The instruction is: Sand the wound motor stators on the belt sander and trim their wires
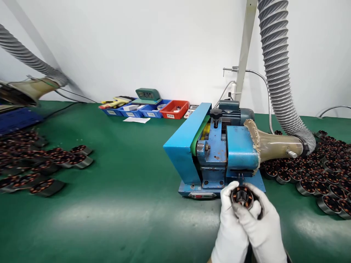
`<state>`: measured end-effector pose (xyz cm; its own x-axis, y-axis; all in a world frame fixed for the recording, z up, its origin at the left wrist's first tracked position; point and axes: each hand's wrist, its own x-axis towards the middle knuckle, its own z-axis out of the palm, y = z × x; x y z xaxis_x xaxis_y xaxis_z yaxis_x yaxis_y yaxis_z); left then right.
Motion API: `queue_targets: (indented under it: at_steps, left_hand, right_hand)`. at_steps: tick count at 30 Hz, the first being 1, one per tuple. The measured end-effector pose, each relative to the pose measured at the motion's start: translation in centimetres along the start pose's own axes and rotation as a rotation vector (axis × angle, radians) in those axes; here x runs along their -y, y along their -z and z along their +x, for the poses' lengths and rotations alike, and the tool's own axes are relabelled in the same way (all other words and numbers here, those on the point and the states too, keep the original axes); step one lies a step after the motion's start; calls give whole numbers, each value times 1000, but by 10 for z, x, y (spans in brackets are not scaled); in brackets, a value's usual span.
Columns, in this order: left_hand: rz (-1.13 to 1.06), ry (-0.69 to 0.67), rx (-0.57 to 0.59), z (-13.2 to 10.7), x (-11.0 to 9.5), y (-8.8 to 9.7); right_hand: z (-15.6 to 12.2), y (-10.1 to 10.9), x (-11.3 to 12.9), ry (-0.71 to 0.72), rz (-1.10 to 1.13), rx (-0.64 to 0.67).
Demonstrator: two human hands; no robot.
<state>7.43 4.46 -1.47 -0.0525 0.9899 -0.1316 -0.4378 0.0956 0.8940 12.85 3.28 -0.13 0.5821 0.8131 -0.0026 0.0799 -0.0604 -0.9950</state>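
Note:
A motor stator [250, 197], a ring with a dark inside and copper windings, is held between my two white-gloved hands. My left hand [229, 219] grips its left side, fingers curled round the rim. Closed on its right and front side is my right hand [263, 219], with a thumb across the near edge. Two thin wire ends stand up from the far side of the stator. Just behind it is the blue belt-grinding machine [214, 149] with its green belt; I cannot tell whether the wires touch it.
Many stators [329, 182] crowd the right of the green table [123, 219], and more stators [49, 160] lie at left. Grey hoses [278, 65] hang over both sides. Blue bins, a red bin [175, 109] and a clock [148, 94] stand by the wall.

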Motion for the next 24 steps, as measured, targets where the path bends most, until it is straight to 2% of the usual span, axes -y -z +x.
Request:
queue_targets:
  at_steps: [2, 4, 11, 15, 18, 21, 24]
  left_hand:
    - [-26, 19, 91, -2, 5, 11]
    - [-11, 21, 133, 2, 8, 14]
    - [30, -6, 109, 25, 0, -4]
    - [-69, 100, 38, 23, -9, -13]
    - [-40, 116, -4, 21, -16, -19]
    - [53, 54, 21, 22, -19, -21]
    - [54, 55, 80, 17, -16, -12]
  right_hand:
    - [-6, 0, -10, -15, 11, -15]
    - [-6, -3, -12, -19, 25, -22]
    - [13, -18, 14, -37, 112, -59]
    - [16, -15, 19, -72, 66, -16]
    - [20, -11, 19, -45, -35, -2]
    - [22, -11, 20, -27, -33, 10]
    - [15, -10, 19, -29, -5, 1]
